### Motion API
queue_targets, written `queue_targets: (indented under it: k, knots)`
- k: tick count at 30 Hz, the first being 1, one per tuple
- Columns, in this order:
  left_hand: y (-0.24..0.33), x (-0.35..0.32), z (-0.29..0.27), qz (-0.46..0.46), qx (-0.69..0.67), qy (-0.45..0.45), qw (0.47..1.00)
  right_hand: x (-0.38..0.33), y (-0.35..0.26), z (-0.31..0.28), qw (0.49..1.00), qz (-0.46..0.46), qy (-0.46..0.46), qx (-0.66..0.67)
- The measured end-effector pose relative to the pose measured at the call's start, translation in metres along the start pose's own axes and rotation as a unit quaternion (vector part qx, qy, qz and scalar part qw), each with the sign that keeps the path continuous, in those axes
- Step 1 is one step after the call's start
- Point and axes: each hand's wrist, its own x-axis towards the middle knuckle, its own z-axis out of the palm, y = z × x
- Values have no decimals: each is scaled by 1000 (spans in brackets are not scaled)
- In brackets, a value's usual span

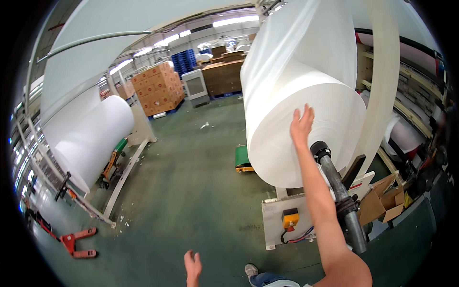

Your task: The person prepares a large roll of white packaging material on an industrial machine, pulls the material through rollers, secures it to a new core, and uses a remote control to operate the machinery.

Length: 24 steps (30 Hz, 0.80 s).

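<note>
A huge roll of white sheet material (277,143) hangs on a grey metal shaft (337,182) that sticks out of its core toward me. My right hand (302,125) is raised in front of the roll's flat end, above the black shaft collar, fingers stretched out and holding nothing. Whether its palm touches the roll I cannot tell. A loose, thin white web (272,52) runs up from the top of the roll. My left hand (193,264) hangs low over the green floor, empty, with its fingers apart.
An orange switch box (290,218) is mounted on a pale panel below the roll. Another white roll (95,138) stands left, near a red pallet jack (71,243). Stacked cartons (158,91) are at the back. An opened cardboard box (382,201) lies right of the shaft.
</note>
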Motion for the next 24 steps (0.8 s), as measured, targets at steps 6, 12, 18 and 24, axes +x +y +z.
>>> queue_targets:
  k: [6, 12, 18, 24]
  knots:
    - [226, 243, 109, 313, -36, -118, 942, 67, 25, 44, 989, -22, 74, -128]
    - [472, 388, 221, 522, -153, -179, 820, 27, 76, 122, 971, -84, 142, -171]
    - [599, 460, 351, 526, -192, -245, 792, 6, 78, 148, 966, -151, 125, -170]
    - [569, 445, 380, 484, -174, -279, 811, -11, 91, 153, 955, -221, 106, -169]
